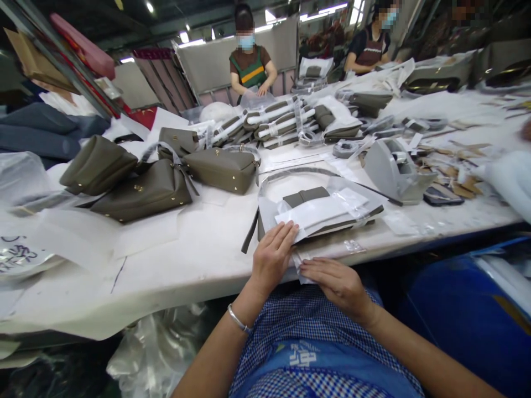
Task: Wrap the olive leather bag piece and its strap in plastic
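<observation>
An olive-grey handbag (307, 194) lies in front of me, partly covered by white wrapping (319, 213) and clear plastic. Its wrapped strap (286, 172) arches behind it. My left hand (274, 254) rests on the wrapping's near left corner, fingers stretched out and close together, thumb hidden. At the table edge, my right hand (338, 284) has its fingers over a small piece of clear plastic film (305, 271), which it seems to pinch; its thumb is hidden underneath. A dark strap end (249, 231) lies left of the bag.
Several olive handbags (143, 190) stand on the left of the white table (199, 254). Wrapped bags (286, 119) are piled behind. A grey tape dispenser (388, 168) and a phone (443, 195) are to the right. Masked co-workers (254, 61) are across the table; a blue bin (460, 315) stands below right.
</observation>
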`<state>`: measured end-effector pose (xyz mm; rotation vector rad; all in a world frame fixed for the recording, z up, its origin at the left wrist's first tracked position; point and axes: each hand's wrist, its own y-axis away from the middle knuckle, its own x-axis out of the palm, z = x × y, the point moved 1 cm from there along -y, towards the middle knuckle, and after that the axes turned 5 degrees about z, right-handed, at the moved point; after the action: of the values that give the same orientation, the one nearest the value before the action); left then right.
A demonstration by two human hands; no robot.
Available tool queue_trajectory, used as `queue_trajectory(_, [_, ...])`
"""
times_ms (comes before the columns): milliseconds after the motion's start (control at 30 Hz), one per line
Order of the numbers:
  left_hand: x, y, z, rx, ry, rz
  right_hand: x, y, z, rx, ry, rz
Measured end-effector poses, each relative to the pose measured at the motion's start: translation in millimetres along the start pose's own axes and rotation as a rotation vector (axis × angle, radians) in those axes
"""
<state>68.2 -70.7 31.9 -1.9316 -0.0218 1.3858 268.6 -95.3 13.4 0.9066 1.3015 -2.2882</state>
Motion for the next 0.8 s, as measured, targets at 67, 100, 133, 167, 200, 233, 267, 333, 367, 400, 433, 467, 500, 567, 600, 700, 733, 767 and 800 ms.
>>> queue_trajectory(67, [0.2,-0.6,-0.4,-0.006,-0.009,-0.007,-1.2,1.6,2.8,-0.003,0.003,-0.001])
queue_trajectory(100, [0.3,-0.9,-0.5,-0.008,-0.013,-0.009,-1.8,2.2,3.8,-0.004,0.004,0.000])
queue_trajectory(133, [0.3,-1.4,-0.7,-0.007,-0.015,-0.007,-2.3,2.9,4.6,-0.004,0.006,0.000])
queue_trajectory(167, [0.2,-1.9,-0.9,-0.006,-0.017,-0.006,-2.7,3.6,5.2,-0.004,0.007,0.000])
queue_trajectory(200, [0.0,-2.3,-1.0,-0.004,-0.019,-0.006,-3.0,4.4,5.7,-0.002,0.008,-0.001])
queue_trajectory(233, [-0.4,-2.8,-1.2,-0.002,-0.022,-0.006,-3.3,5.1,6.0,-0.001,0.008,-0.005])
queue_trajectory(267, [-0.9,-3.2,-1.3,0.000,-0.026,-0.007,-3.6,5.8,6.1,-0.001,0.009,-0.010])
queue_trajectory(333, [-2.0,-3.9,-1.1,0.004,-0.036,-0.004,-4.7,6.8,5.8,-0.004,0.013,-0.017])
queue_trajectory(367, [-2.4,-4.0,-0.9,0.006,-0.040,0.002,-5.4,7.1,5.3,-0.008,0.016,-0.014])
queue_trajectory(400, [-2.5,-4.1,-0.5,0.010,-0.045,0.009,-6.3,7.4,4.8,-0.015,0.019,-0.008])
queue_trajectory(433, [-2.5,-4.1,-0.1,0.013,-0.050,0.015,-7.1,7.5,4.3,-0.021,0.020,0.000])
queue_trajectory(467, [-2.3,-3.9,0.3,0.016,-0.054,0.018,-7.9,7.6,3.9,-0.029,0.020,0.009])
queue_trajectory(500, [-1.9,-3.7,0.7,0.018,-0.059,0.017,-8.5,7.7,3.6,-0.035,0.019,0.017])
queue_trajectory(567, [-1.2,-3.1,0.9,0.022,-0.065,0.004,-9.1,8.1,3.8,-0.033,0.019,0.023])
queue_trajectory(600, [-1.0,-2.8,0.8,0.025,-0.065,-0.004,-8.9,8.4,4.1,-0.028,0.021,0.023])
queue_trajectory(700, [-0.9,-2.2,0.3,0.025,-0.065,-0.013,-7.3,10.0,5.8,-0.015,0.031,0.018])
queue_trajectory(733, [-1.0,-2.1,0.3,0.022,-0.065,-0.009,-6.7,10.8,6.3,-0.011,0.031,0.017])
queue_trajectory(767, [-1.1,-2.1,0.5,0.020,-0.064,-0.005,-6.2,11.6,6.6,-0.005,0.029,0.018])
queue_trajectory(800, [-1.1,-2.0,0.7,0.018,-0.063,-0.003,-6.0,12.4,6.9,0.001,0.025,0.018])
